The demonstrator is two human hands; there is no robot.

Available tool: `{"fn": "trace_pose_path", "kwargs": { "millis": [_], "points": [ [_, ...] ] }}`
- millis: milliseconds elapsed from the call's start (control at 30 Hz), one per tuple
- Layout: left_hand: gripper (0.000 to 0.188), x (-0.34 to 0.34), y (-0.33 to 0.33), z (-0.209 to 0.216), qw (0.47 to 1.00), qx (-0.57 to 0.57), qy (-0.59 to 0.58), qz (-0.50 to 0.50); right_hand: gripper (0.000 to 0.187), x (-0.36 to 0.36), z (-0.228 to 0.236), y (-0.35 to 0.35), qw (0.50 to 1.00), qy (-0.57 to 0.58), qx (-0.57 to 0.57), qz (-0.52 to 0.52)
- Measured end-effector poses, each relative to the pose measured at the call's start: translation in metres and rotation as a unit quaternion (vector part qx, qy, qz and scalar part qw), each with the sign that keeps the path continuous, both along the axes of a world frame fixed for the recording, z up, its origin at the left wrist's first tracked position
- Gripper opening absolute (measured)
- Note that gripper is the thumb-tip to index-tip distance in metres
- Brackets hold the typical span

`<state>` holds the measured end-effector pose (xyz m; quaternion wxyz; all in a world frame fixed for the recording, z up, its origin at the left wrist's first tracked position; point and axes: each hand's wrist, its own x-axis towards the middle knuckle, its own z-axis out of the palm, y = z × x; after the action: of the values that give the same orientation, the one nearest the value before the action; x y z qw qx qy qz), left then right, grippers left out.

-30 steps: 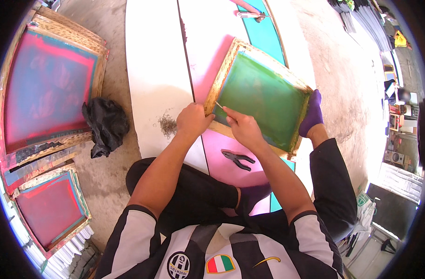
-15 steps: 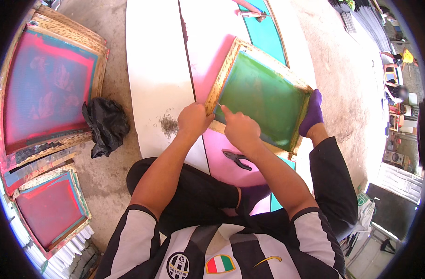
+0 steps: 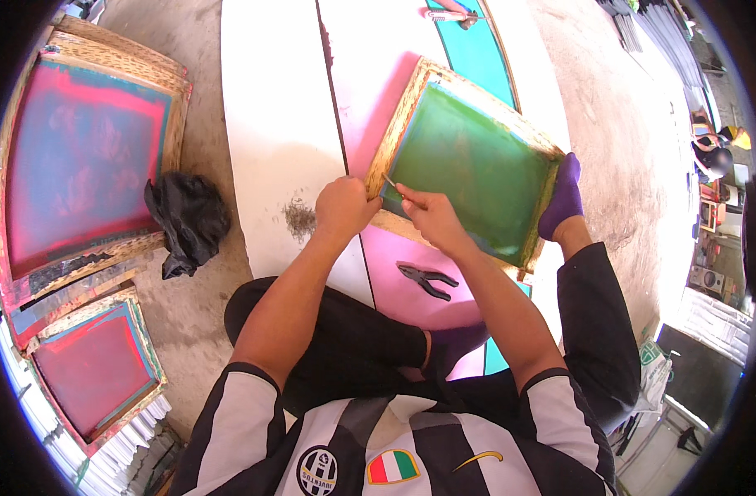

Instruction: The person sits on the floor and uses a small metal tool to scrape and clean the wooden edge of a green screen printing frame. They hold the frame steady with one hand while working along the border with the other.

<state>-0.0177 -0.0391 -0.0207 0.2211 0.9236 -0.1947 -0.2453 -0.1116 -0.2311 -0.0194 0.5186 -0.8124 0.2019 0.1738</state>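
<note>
A wooden-framed printing screen [image 3: 397,124] with green mesh lies tilted on the panels before me. My left hand [image 3: 343,207] is closed on its near-left corner, the thumb against the wood. In my right hand [image 3: 434,220] a small thin tool [image 3: 390,181] is pinched, its tip at the inner edge of the frame's left side. What kind of tool it is, I cannot make out. My foot in a purple sock [image 3: 561,198] rests against the frame's right end. Dark pliers [image 3: 427,280] lie with their handles apart on the pink panel, below the frame.
White, pink and turquoise panels [image 3: 270,99] lie under me. A utility knife [image 3: 442,15] sits at the far end. On the left are a large screen [image 3: 88,157] with pink and blue mesh, a smaller red one [image 3: 93,372] and a black plastic bag [image 3: 188,221]. People work far right.
My right hand has turned and drawn back slightly, its forefinger no longer pointing along the mesh; the thin tool now shows plainly. My left hand stays on the corner.
</note>
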Motion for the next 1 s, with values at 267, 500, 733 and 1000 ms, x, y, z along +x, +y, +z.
{"fn": "trace_pose_path", "kwargs": {
  "millis": [267,500,733,1000],
  "points": [
    [0.042,0.001,0.001,0.004,1.0,0.007,0.005,0.0,0.043,-0.007,-0.005,-0.008,0.941,-0.189,-0.24,0.148],
    [0.043,0.002,0.001,0.006,1.0,0.013,0.023,-0.003,0.04,0.021,0.045,-0.011,0.907,0.243,0.307,-0.155],
    [0.042,0.0,0.0,0.011,1.0,0.007,0.012,0.007,0.039,0.004,0.022,-0.005,0.999,0.039,0.013,-0.012],
    [0.042,0.001,0.001,0.005,1.0,0.005,0.023,0.002,0.039,-0.005,0.038,0.012,0.969,-0.051,-0.217,0.107]
  ]
}}
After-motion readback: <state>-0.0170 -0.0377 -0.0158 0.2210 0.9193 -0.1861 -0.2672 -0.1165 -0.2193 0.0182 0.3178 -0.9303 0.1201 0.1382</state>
